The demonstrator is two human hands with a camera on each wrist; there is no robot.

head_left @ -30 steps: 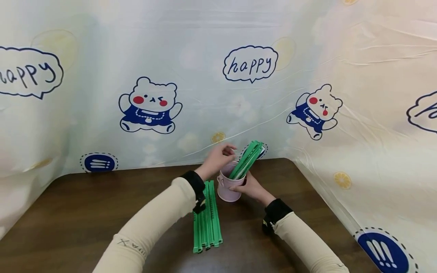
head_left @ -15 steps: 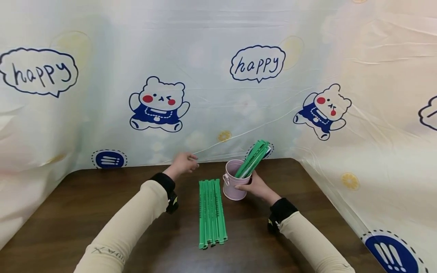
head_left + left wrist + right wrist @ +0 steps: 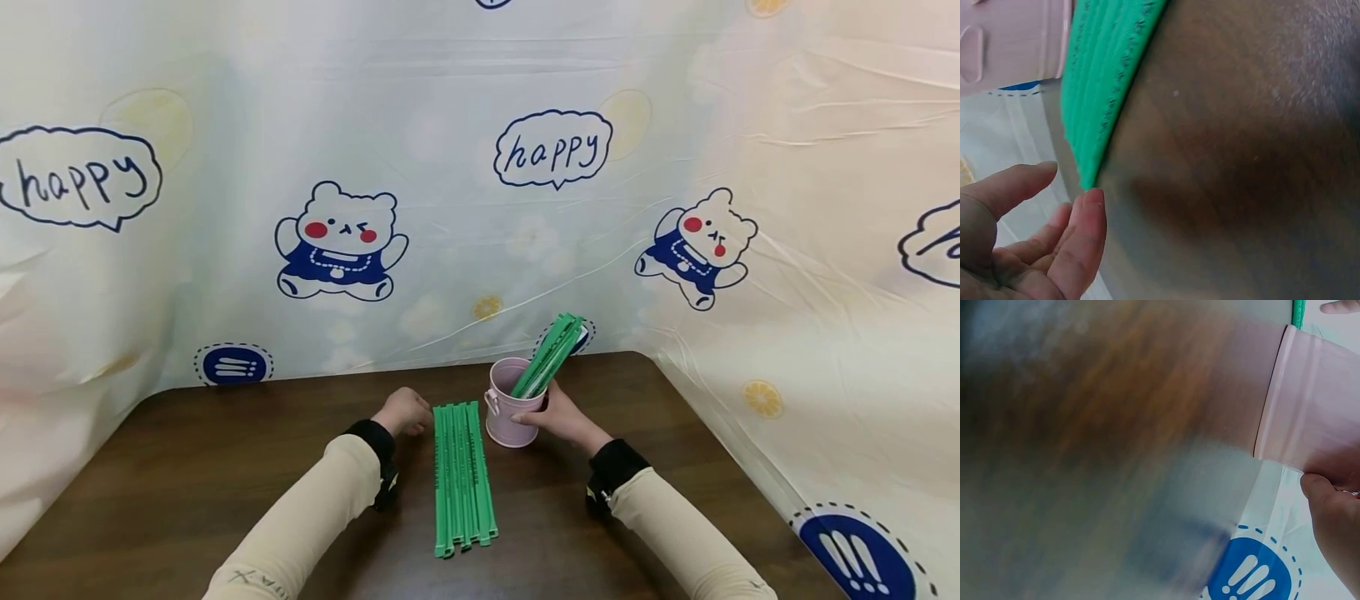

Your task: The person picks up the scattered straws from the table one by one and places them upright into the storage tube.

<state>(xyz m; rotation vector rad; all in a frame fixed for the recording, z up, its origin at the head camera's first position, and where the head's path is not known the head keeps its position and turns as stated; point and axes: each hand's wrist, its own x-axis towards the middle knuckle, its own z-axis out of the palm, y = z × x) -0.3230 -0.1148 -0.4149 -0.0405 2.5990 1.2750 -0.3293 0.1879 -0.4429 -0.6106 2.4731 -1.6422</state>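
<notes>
A row of long, flat green strips (image 3: 463, 479) with dark print lies side by side on the table. At the far left corner of this row is my left hand (image 3: 406, 412); in the left wrist view its thumb and fingers stand apart, fingertips right at the end of the green strips (image 3: 1107, 87). My right hand (image 3: 561, 415) grips the side of a small pink metal bucket (image 3: 512, 427), with the thumb across its front. Inside the bucket leans a bundle of similar green strips (image 3: 551, 354), tilted to the right. The right wrist view shows the thumb (image 3: 1319, 487) against the bucket wall.
The brown wooden table (image 3: 247, 475) has its far edge close behind the bucket. A pale printed sheet (image 3: 450, 208) with bears and lettering hangs behind it and along the right side.
My left hand has moved from beside the bucket's rim leftward, then down to the far end of the row of strips. My right hand keeps its grip on the bucket.
</notes>
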